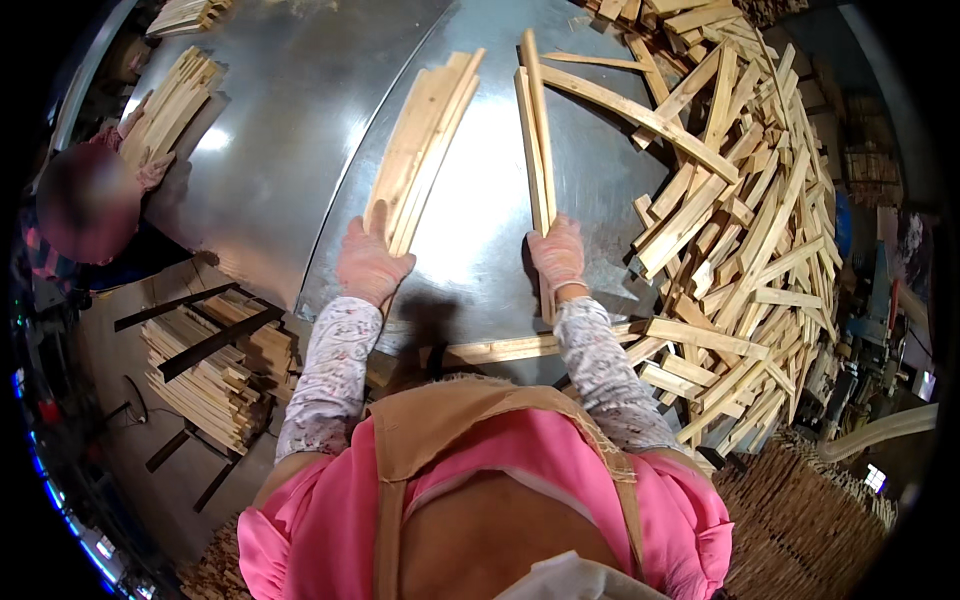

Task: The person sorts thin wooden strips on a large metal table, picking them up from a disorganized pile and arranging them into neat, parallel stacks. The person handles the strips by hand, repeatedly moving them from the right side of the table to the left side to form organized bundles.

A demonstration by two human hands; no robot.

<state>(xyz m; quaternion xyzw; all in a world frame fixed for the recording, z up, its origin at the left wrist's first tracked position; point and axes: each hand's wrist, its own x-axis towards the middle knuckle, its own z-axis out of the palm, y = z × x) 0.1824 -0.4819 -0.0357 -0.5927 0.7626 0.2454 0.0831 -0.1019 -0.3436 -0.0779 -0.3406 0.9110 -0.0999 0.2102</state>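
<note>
My left hand (374, 262), in a pale pink glove, is closed round the near end of a bundle of wooden strips (420, 140). The strips lie side by side and point away from me over the metal table (455, 205). To the right, my gloved right hand (557, 254) grips a pair of narrow wooden strips (537, 140), held nearly parallel to the bundle. A gap of bare metal separates the two groups. Both sets have their far ends toward the back of the table, and my palms hide part of their near ends.
A large loose heap of wooden strips (740, 200) covers the table's right side. At the left, a co-worker's gloved hands (152, 168) hold another bundle of strips (175, 108). Stacked strips (205, 370) sit on a dark rack at lower left. One strip (500, 349) lies along the near edge.
</note>
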